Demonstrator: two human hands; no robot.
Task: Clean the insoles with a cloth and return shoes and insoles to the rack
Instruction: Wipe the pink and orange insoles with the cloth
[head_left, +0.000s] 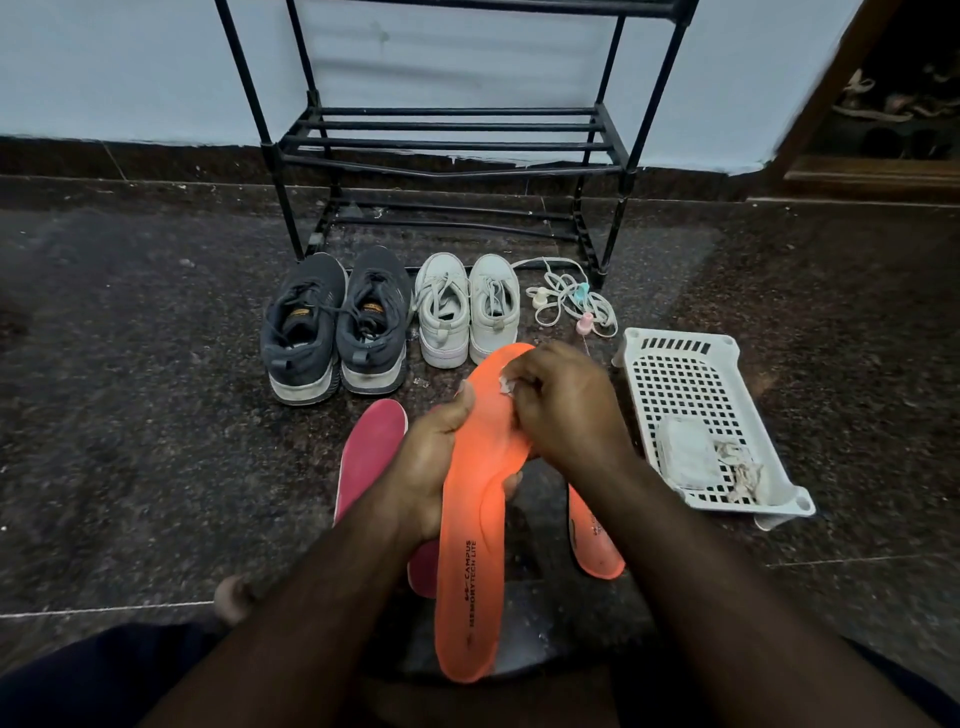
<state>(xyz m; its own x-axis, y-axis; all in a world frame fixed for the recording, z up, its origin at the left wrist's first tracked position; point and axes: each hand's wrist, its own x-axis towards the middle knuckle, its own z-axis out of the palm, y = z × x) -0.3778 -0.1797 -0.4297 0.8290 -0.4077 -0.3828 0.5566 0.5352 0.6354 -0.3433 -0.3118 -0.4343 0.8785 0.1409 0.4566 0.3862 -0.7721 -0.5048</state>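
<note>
Bare forearms, no sleeves, dark navy trousers (104, 675), bare toes (234, 597)

Looks like you're sitting at home, probably in an entryway: a black shoe rack (447, 140) is standing against a painted wall (130, 67), two pairs of shoes are lining up on the speckled stone floor (130, 415).

An orange insole (475, 519) is held up lengthwise, a small white cloth (506, 385) pressed near its toe. Another orange insole (595, 540) and a pink insole (371, 457) lie on the floor. Dark shoes (332, 325) and white shoes (467, 309) stand before the black rack (447, 140).
</note>
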